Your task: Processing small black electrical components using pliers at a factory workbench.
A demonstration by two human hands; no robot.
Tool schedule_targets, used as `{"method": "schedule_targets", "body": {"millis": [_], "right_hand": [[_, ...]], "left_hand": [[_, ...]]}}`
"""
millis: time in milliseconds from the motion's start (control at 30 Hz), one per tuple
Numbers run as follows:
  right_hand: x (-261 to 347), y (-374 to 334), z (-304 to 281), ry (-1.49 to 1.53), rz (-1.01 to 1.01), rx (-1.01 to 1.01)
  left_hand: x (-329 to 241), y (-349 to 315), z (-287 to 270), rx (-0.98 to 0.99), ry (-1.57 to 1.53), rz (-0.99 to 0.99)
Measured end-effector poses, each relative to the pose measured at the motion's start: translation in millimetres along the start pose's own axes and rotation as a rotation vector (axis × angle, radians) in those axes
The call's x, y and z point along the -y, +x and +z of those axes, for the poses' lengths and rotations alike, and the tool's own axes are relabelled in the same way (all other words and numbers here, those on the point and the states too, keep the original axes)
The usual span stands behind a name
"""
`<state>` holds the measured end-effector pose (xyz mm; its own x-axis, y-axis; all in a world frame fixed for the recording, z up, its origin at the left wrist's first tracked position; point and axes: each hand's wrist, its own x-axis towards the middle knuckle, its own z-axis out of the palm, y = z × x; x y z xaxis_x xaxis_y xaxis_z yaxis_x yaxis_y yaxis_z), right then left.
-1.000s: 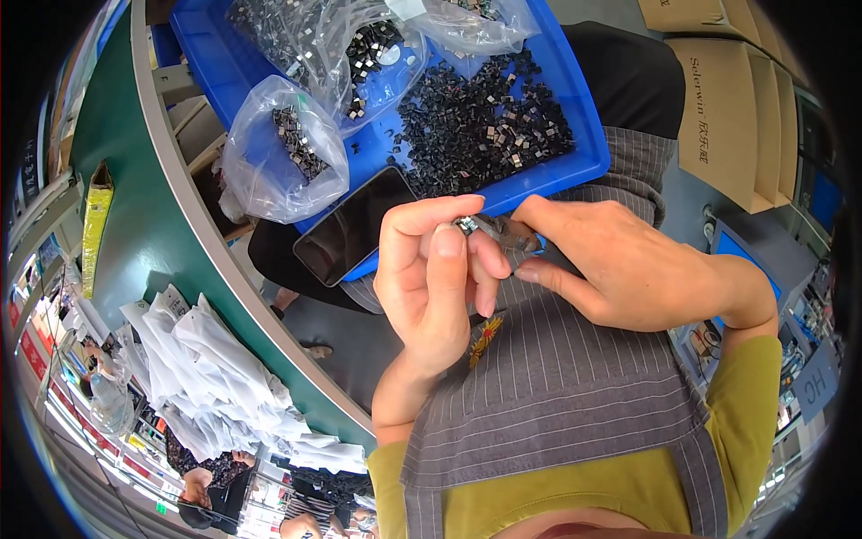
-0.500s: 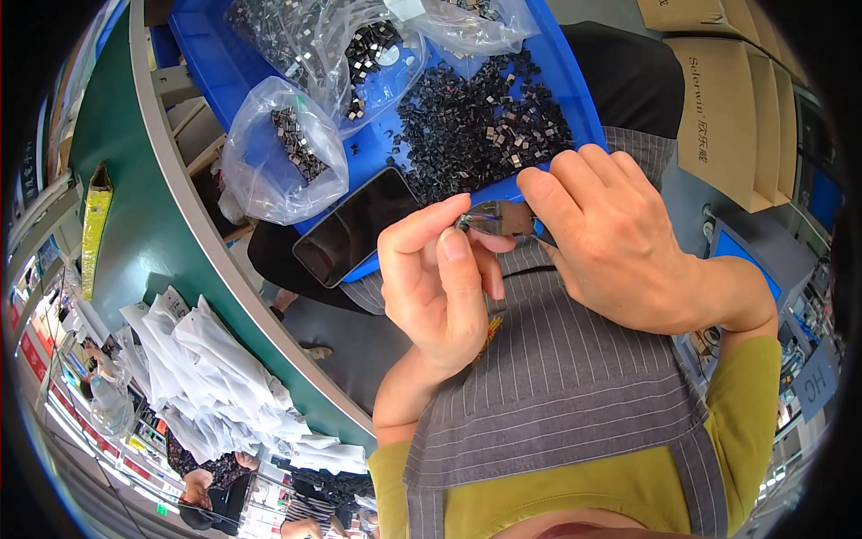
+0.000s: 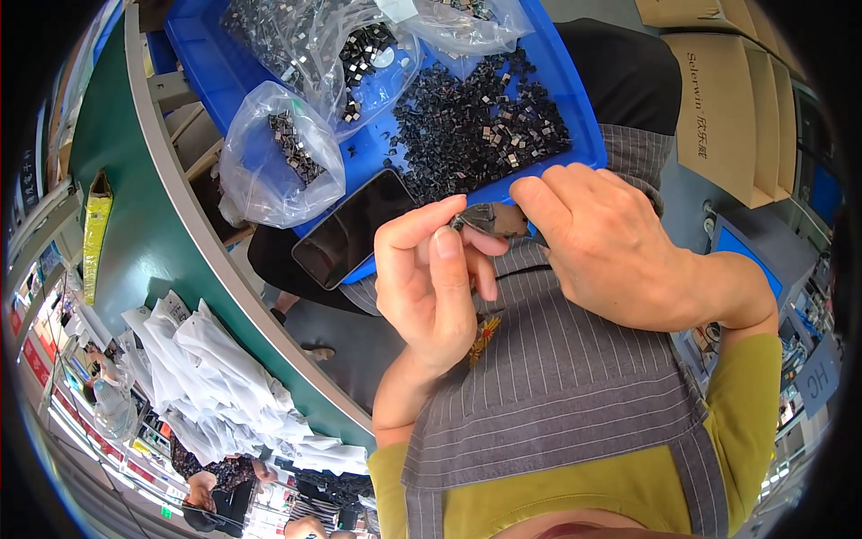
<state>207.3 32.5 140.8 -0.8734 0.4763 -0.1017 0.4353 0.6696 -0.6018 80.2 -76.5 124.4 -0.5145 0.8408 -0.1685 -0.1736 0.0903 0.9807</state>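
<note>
Head view: a small dark metal part (image 3: pixel 489 218) is pinched between left hand (image 3: pixel 435 283) and right hand (image 3: pixel 611 247) fingertips; it is judged light, stiff, slippery, best gripped at its edges.

Two hands (image 3: pixel 530 260), three clear bags (image 3: pixel 278 162), one blue tray (image 3: pixel 575 108), one phone (image 3: pixel 350 229).

Your workstation surroundings
You sit at a green-topped bench (image 3: pixel 135 225); cardboard boxes (image 3: pixel 727 117) stand right, grey floor (image 3: pixel 332 332) below.
</note>
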Motion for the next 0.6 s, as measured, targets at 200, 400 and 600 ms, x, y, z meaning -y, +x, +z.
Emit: {"method": "schedule_targets", "body": {"millis": [200,400,600], "right_hand": [[1,4,-18,0.529,0.117,0.376],[1,3,-14,0.622,0.132,0.389],[2,0,-11,0.186,-0.001,0.091]], "left_hand": [[-14,4,-8,0.068,-0.276,-0.17],[-16,5,-7,0.064,-0.346,-0.233],[-14,4,-7,0.054,-0.224,-0.17]]}}
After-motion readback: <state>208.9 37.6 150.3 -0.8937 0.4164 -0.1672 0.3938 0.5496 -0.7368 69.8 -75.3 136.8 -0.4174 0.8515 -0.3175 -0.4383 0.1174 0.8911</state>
